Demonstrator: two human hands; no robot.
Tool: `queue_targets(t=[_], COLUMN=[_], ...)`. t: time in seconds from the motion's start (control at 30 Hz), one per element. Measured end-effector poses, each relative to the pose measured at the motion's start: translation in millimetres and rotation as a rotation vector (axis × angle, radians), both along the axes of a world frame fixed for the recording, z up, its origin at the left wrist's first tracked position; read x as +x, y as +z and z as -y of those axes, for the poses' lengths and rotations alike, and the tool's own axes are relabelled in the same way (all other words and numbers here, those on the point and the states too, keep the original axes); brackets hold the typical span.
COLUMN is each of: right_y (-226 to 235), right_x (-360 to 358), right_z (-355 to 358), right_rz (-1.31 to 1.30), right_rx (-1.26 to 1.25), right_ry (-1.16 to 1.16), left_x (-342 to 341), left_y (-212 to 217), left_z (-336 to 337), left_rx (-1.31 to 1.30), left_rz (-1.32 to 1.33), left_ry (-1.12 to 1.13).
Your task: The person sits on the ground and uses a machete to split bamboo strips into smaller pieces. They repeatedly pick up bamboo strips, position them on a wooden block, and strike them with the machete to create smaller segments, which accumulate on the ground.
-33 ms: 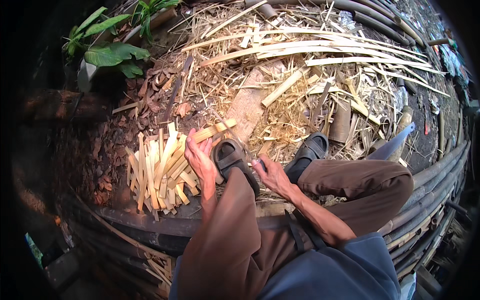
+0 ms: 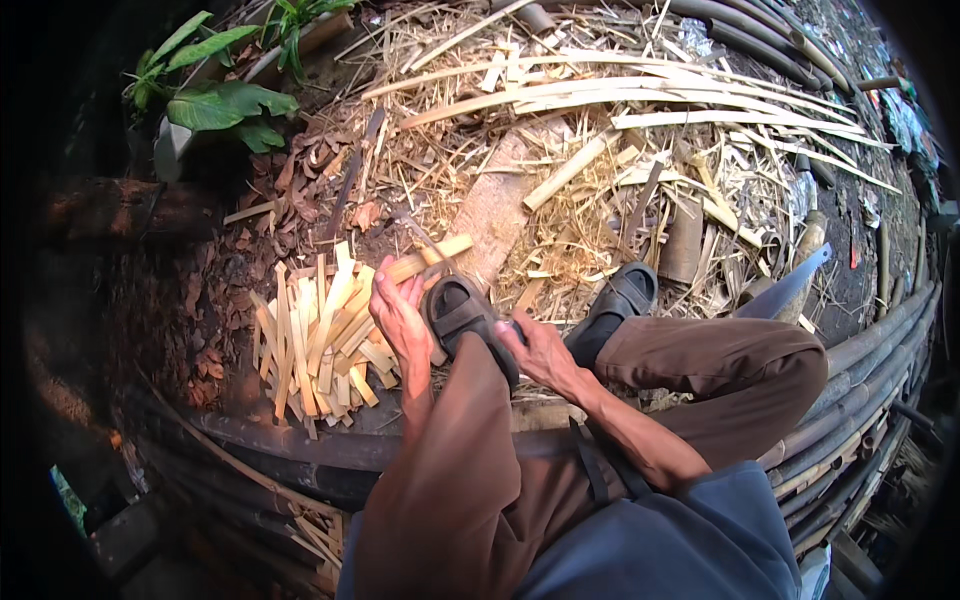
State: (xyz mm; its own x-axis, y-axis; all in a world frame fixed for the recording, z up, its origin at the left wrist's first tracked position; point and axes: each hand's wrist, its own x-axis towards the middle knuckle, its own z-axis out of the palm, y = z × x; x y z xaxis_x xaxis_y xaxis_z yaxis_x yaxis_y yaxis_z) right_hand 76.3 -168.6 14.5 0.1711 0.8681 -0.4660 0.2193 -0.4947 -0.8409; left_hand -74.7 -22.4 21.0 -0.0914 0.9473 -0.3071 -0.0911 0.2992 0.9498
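Observation:
My left hand (image 2: 402,322) is closed on a short pale bamboo strip (image 2: 409,266), which points up and to the right past my sandalled left foot (image 2: 460,312). My right hand (image 2: 543,355) grips the dark handle of a knife (image 2: 424,234). Its thin blade slants up and left past the toe of the sandal and crosses the strip near the strip's far end. The sandal hides part of the blade. Close by my left hand, a pile of cut bamboo strips (image 2: 318,335) lies on the ground.
Long split bamboo lengths (image 2: 620,92) lie across shavings at the back. A saw (image 2: 785,288) rests by my right knee. Dark bamboo poles (image 2: 850,385) run along the right, another pole (image 2: 330,447) in front of me. A leafy plant (image 2: 225,107) grows at the far left.
My right hand has shifted slightly left, and the knife blade has slid up and left across the strip. The left hand and the strip stay nearly where they were.

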Motion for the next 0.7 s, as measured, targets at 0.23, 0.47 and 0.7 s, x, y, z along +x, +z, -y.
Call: queue_targets(t=[0.23,0.47,0.7], right_y=[-42.6,-38.3,-37.5], right_x=[-8.4,-8.9,-1.4], right_z=[-2.2,-4.8,-5.8], right_rz=[0.021,0.128,0.097], right_rx=[0.052,0.116,0.057], right_ry=[-0.091,-0.006,0.028], left_x=[18.3,28.7,17.0], left_y=[-5.7,0.4,-11.5], left_z=[21.9,12.4,10.3], left_rx=[0.083,0.092,0.172], left_rz=[-0.238,-0.256,-0.292], left_ry=[-0.157,-0.12,-0.159])
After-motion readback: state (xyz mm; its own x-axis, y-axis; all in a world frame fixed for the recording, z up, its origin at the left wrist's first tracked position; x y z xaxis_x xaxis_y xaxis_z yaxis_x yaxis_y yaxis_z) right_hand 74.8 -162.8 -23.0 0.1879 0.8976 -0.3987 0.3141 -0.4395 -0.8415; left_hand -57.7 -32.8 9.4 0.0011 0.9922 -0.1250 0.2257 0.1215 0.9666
